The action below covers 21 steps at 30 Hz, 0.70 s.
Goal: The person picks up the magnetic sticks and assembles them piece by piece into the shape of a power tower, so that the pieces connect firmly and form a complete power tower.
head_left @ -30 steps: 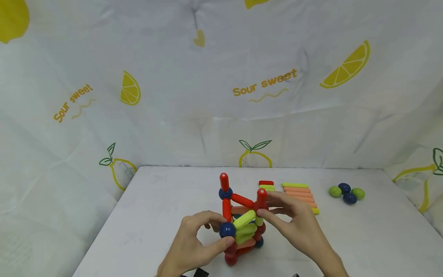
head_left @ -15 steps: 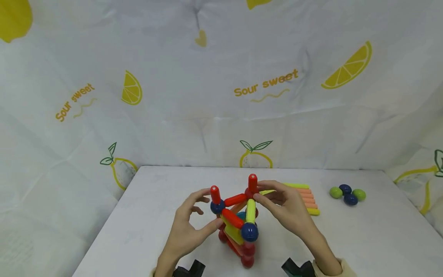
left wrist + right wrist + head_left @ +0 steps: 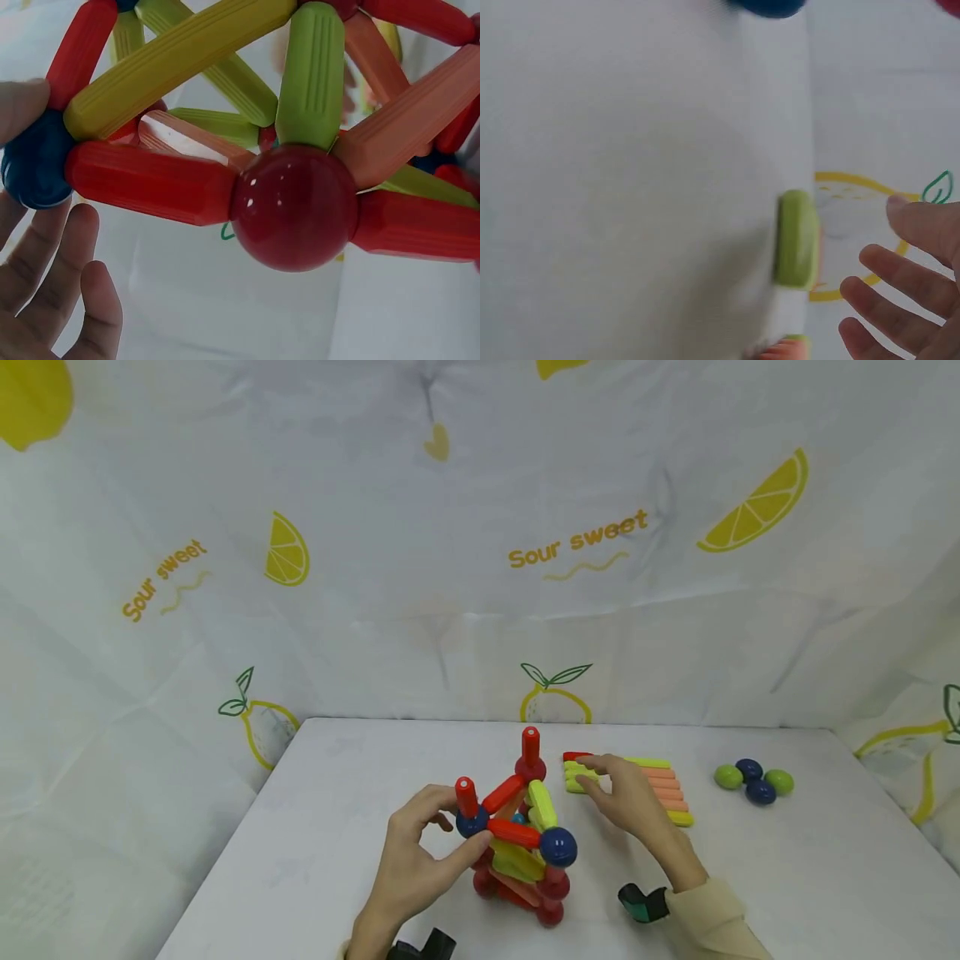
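Note:
A tower of magnetic rods and balls (image 3: 517,862) stands on the table in the head view, with red, yellow-green and peach rods between red and blue balls. Two red rods point upward from its top. My left hand (image 3: 420,852) pinches the blue ball (image 3: 36,165) at its upper left corner between thumb and fingers. To the right of the tower, my right hand (image 3: 628,797) hovers with parted fingers and holds nothing. Nearest to it lie short yellow-green rods (image 3: 576,777). In the right wrist view, the hand's spread fingers (image 3: 889,307) are apart from a green rod (image 3: 798,240).
Behind the right hand lies a row of peach rods (image 3: 666,783) with yellow ones at its ends. Farther right sit two green balls (image 3: 728,777) and two dark blue balls (image 3: 761,792). A white cloth with lemon prints (image 3: 555,693) hangs behind the table (image 3: 360,793).
The tower has turned, bringing a blue ball to its front right corner. My right hand has let go of the tower's red ball and moved right. The left hand has shifted to another blue ball.

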Tool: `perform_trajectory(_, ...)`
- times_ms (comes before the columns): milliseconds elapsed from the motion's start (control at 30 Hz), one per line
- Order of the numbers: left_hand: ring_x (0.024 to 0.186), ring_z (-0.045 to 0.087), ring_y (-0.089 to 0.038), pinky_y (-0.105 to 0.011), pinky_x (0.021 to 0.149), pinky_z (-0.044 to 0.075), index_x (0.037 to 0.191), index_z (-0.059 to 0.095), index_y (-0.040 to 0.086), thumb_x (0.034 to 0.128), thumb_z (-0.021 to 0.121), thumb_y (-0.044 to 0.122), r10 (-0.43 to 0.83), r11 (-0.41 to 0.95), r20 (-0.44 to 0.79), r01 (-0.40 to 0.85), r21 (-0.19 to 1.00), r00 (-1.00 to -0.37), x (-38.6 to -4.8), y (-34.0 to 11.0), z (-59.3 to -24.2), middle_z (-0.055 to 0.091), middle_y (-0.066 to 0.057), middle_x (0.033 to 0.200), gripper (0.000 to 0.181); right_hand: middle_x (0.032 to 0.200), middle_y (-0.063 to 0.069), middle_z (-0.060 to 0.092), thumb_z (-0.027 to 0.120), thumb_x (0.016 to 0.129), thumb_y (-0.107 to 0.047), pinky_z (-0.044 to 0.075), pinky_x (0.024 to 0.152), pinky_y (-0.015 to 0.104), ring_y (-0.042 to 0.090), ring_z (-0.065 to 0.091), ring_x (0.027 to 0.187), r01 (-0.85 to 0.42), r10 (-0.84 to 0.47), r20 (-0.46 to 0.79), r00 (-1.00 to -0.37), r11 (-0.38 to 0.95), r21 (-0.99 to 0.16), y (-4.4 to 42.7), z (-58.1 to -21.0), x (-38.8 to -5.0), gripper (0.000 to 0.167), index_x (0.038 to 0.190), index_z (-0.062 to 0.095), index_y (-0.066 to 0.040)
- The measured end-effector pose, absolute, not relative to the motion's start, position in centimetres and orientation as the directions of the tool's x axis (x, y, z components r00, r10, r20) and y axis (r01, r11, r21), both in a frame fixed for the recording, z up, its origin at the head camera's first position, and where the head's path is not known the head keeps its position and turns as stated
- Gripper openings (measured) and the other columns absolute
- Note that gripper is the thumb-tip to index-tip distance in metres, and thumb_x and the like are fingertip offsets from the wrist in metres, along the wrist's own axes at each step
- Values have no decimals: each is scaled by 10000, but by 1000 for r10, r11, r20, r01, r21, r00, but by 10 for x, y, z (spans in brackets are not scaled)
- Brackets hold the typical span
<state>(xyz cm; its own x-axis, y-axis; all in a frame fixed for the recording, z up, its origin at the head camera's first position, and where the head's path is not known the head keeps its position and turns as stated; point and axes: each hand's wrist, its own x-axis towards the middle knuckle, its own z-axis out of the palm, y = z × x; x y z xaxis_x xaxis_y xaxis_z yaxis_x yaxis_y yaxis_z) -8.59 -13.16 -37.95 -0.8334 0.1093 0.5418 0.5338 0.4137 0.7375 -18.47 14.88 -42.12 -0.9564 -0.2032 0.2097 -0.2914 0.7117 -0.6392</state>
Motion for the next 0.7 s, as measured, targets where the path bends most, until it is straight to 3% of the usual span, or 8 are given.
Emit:
perform_trajectory(133, 890, 624, -74, -287, 725, 558, 1068, 701, 192, 828, 853, 171, 129, 410, 562, 559, 720, -817, -85, -132, -381, 702, 44, 925, 284, 1214, 193, 730, 716, 915, -44, 554, 990, 544, 391, 661, 1174, -252, -242, 91, -966, 798, -547, 154, -447, -193, 315, 1225, 715, 9)
perform_trajectory(267, 884, 619, -74, -287, 726, 557, 1056, 695, 170, 826, 855, 174, 132, 407, 563, 562, 720, -816, -85, -132, -381, 700, 30, 915, 280, 1145, 157, 746, 755, 870, -21, 581, 951, 498, 322, 677, 1074, -256, -255, 74, -964, 820, -512, 151, -456, -195, 308, 1178, 747, -5)
perform_trajectory(433, 880, 624, -72, -293, 724, 562, 1050, 698, 149, 819, 861, 172, 126, 411, 552, 550, 727, -824, -86, -131, -380, 704, 41, 918, 284, 1011, 106, 745, 786, 824, 26, 610, 856, 426, 213, 654, 908, -238, -256, 39, -966, 816, -528, 145, -452, -192, 278, 1099, 779, -11)
perform_trajectory(700, 875, 624, -66, -280, 723, 558, 1043, 692, 221, 823, 856, 179, 117, 416, 542, 537, 734, -832, -86, -130, -381, 699, 71, 914, 277, 1078, 119, 750, 726, 816, 94, 598, 908, 483, 261, 671, 978, -194, -257, -35, -966, 805, -560, 139, -446, -184, 337, 1128, 765, -28)
